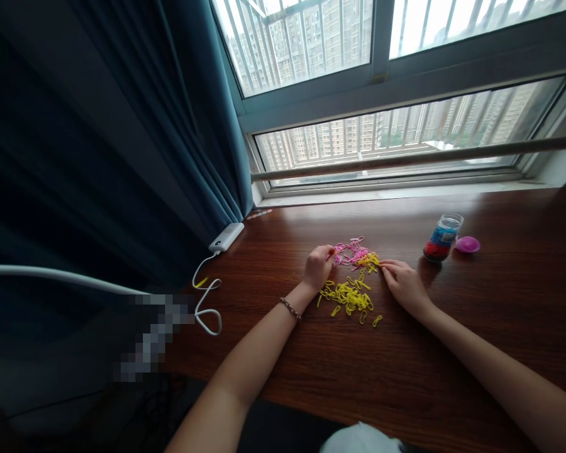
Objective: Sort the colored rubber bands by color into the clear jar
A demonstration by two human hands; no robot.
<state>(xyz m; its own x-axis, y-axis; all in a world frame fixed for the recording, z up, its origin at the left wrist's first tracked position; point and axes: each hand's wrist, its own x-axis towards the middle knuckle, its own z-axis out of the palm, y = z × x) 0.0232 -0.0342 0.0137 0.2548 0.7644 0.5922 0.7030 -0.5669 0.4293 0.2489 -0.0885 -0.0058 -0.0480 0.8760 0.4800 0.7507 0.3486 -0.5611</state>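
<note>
While the left hand [318, 267] curls in at the near left edge of the pink bands [356, 253], its fingertips are drawn together, and whether a band is caught between them I cannot tell! Over to the right hand [404, 288], thumb and forefinger meeting right at the edge of a small yellow bunch [370, 261]; too small to say if one is pinched there. So the pink bands lie between the two grips, that yellow bunch touching them on the right hand's side. Nearer the person, below the gap between the hands, sprawls a bigger yellow pile [351, 298], a few loops straying off its near edge. Beyond the right hand, to its right, stands a glass jar [442, 239], red and dark stuff low inside, a purple lid [468, 245] just beside it on the brown table [453, 377]. Well off to the left hand's left, a white power bank [227, 237] trails its cable [210, 314], and past both grips rises the barred window [321, 50].
</note>
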